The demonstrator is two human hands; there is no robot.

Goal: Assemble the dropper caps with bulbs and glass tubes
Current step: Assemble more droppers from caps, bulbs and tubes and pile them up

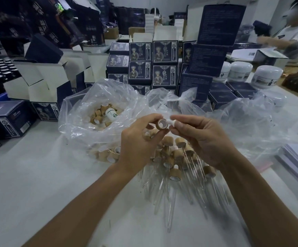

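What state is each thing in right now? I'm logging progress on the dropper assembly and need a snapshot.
Left hand: pinches the wooden cap.
Wooden cap: held up, open end toward the bulb.
Right hand: pinches the white bulb.
White bulb: at the cap's opening, not fully seated.
Assembled droppers: piled on the table, tubes fitted.
Plastic bag: open, holding loose caps.
White jars: lids on.
Cartons: flaps open.

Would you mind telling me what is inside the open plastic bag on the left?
The plastic bag holds loose wooden caps and one white labelled bottle lying on them. Whatever lies deeper is covered by the caps and crumpled plastic.
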